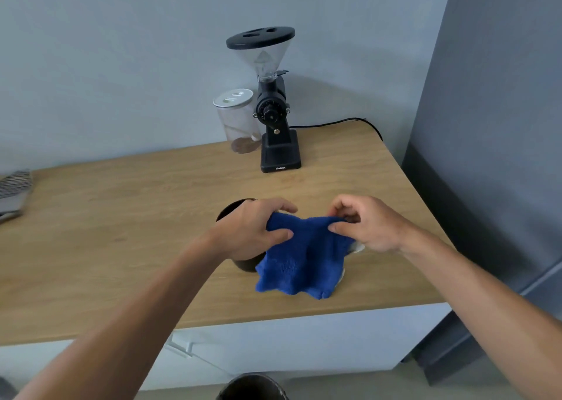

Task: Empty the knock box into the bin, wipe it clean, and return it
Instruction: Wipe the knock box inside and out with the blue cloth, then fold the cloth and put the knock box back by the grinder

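both hands hold up a fuzzy blue cloth by its top edge, just over the light wooden table. the left hand has its grip pinching the cloth's left corner, thumb on the near side and fingers curled over the far side. the right hand has its grip pinching the right corner the same way. the cloth hangs down between the two grips, and its bottom edge rests on the table.

the round black knock box stands on the table right behind and under the left grip, so most of it is hidden by that hand and the cloth. something small and white peeks out under the right grip; i cannot tell what it is.

far past both grips, by the wall, stand a black coffee grinder with a clear funnel top and a clear jar with a white lid. a round dark bin sits on the floor, near the person.
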